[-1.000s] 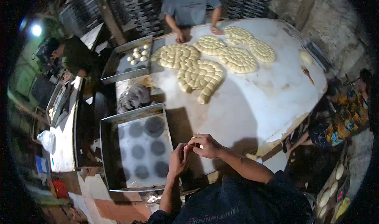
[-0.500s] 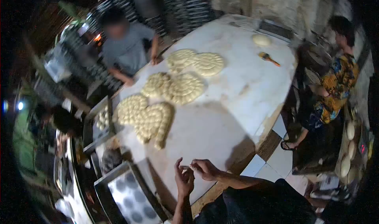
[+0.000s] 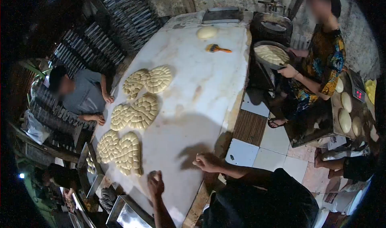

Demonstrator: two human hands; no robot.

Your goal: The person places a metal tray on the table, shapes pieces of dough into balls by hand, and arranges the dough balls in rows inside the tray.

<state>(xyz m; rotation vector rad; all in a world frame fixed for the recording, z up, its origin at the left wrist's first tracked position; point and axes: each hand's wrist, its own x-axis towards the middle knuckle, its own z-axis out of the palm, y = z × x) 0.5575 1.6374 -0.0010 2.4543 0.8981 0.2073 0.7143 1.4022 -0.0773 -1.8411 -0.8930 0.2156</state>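
Observation:
My left hand (image 3: 155, 184) is above the near left part of the white table (image 3: 181, 119), its fingers curled together; whether it holds anything is too small to tell. My right hand (image 3: 207, 162) is closed above the table's near right edge, apart from the left, with its contents hidden. Coils of cut dough (image 3: 128, 153) lie beyond my left hand. Further up the table are a second group of coils (image 3: 134, 112) and a third (image 3: 157, 79).
A brush (image 3: 217, 48) and a round dough lump (image 3: 207, 32) lie at the far end. One person (image 3: 86, 92) stands at the left edge; another at the right holds a pan of dough (image 3: 272, 54). A metal tray (image 3: 130, 216) is at the bottom left.
The view has swung to the right. My hands, together a second ago, have moved apart. The person at the right, with the pan of dough, is now more fully in view.

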